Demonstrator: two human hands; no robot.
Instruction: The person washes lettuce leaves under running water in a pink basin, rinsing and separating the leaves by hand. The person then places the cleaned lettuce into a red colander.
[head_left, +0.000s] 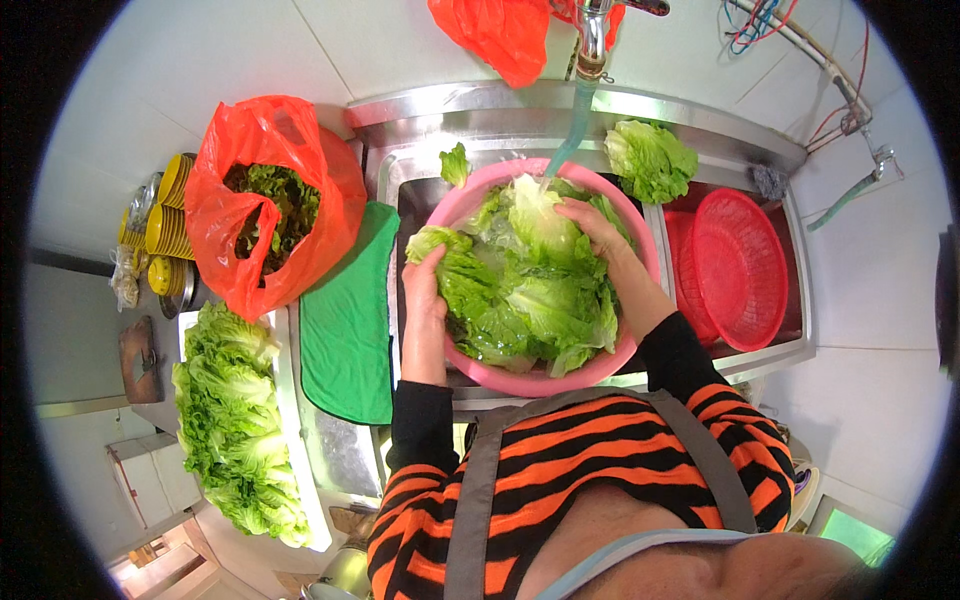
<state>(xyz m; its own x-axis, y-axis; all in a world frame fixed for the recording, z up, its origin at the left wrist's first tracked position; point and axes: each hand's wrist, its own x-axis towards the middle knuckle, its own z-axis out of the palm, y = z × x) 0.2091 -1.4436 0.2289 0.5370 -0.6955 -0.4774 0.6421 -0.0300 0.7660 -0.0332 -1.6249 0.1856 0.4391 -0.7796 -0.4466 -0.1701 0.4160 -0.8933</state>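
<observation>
A pink plastic basin (540, 384) full of lettuce leaves (555, 300) and water stands in the left bowl of a steel sink. Water runs into it from a green hose (577, 124) on the tap. My left hand (424, 296) grips a bunch of lettuce leaves (461, 270) at the basin's left rim. At the upper right inside the basin, my right hand (596, 229) holds a pale lettuce leaf (536, 217) by its edge, beside the water stream. Leaves partly hide the fingers of both hands.
Red plastic baskets (739, 270) sit in the right bowl. Lettuce (651, 161) rests on the sink's back ledge. Left stand a red bag (330, 225) of leafy greens, a green cloth (349, 322), a white tray (304, 465) heaped with lettuce, and stacked yellow bowls (169, 229).
</observation>
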